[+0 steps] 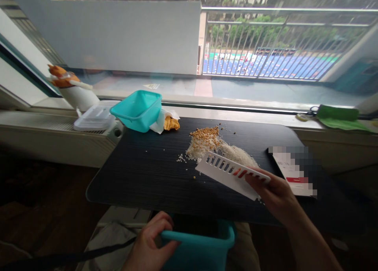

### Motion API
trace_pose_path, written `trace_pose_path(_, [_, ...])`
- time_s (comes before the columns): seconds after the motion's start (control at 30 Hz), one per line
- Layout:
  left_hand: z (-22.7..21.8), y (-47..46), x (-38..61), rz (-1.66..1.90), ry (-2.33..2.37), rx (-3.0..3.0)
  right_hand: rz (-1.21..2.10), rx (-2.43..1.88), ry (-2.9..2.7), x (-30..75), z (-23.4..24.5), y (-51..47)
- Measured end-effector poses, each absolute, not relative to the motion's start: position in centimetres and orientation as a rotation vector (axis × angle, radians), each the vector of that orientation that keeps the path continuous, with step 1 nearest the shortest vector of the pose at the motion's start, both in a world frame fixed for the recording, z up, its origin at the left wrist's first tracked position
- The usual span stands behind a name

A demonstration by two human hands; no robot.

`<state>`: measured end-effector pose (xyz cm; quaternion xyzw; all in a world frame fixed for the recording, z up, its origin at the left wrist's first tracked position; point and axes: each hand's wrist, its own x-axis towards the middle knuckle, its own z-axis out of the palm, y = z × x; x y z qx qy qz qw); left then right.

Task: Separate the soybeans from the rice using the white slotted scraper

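My right hand [276, 192] grips a white slotted plastic board [226, 178] by its right end, tilted over the dark table [147, 180]. Just behind the board lies a heap of white grains [240, 154] that look like rice, partly hidden by it. Yellow-brown beans [205, 133] cover the heap's far left part, and a few bits are scattered around. Below the table's front edge, my left hand [152, 241] is closed around the rim of a teal plastic bin [197, 253]. The bin's inside is dark, so I cannot make out its contents.
A teal plastic container [140, 113] stands at the table's back left, beside a crumpled orange-and-white wrapper [171, 123]. A clear lid [96, 117] and an orange figure [63, 77] are further left. To the right lie a blurred-out flat item [291, 176], green cloth [338, 117] and scissors [313, 111].
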<state>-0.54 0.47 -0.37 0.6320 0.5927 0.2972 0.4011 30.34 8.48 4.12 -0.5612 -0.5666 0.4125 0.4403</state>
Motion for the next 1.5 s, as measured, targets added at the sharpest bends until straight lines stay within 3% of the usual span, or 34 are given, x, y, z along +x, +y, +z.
trace_pose_path(0.37, [-0.6,0.2,-1.1,0.782,1.461,1.696,1.312,-1.202,-1.813,30.2,6.9,5.8])
trace_pose_path(0.6, [-0.6,0.4,-0.3,0.704,1.485,1.719,0.568,-1.648,-1.289,33.0,5.6,6.2])
trace_pose_path(0.7, [-0.8,0.5,0.0,0.718,1.455,1.746,0.466,-1.696,-1.322,33.7,5.0,7.3])
trace_pose_path(1.1, [-0.7,0.6,0.1,0.678,1.441,1.752,0.543,-1.656,-1.338,33.1,5.1,8.3])
trace_pose_path(1.5, [-0.3,0.6,0.4,0.712,1.449,1.696,0.924,-1.524,-1.222,33.4,5.2,5.4])
